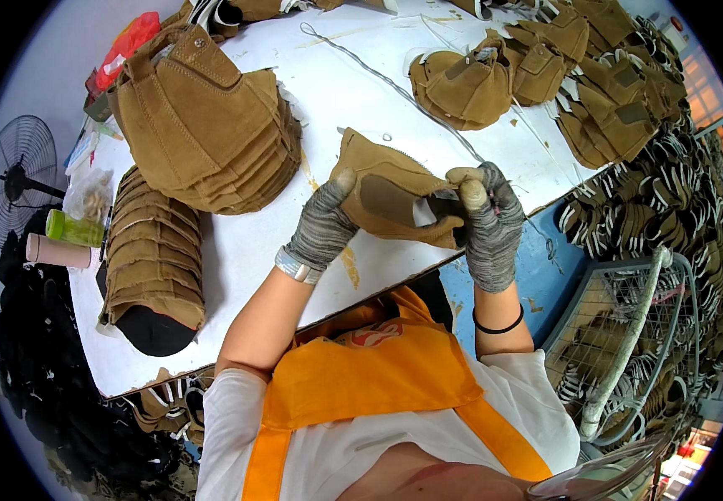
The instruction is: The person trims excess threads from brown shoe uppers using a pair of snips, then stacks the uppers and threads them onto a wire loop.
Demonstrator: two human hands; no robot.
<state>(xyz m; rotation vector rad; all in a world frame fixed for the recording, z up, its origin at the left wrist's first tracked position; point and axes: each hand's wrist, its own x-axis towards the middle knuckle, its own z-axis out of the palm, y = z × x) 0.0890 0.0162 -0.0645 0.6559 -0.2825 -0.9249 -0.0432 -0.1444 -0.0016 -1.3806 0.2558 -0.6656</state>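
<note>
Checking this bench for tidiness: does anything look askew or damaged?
Nothing looks damaged. The left hand and right hand hold a tan suede piece over the white table. The suede stack fans out unevenly.

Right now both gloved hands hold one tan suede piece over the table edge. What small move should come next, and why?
Probably press the folded edge flat with the right hand, while the left hand steadies the tan suede piece. Both thumbs already pinch it, and the right thumb sits at a small pale tab near its right end.
</note>
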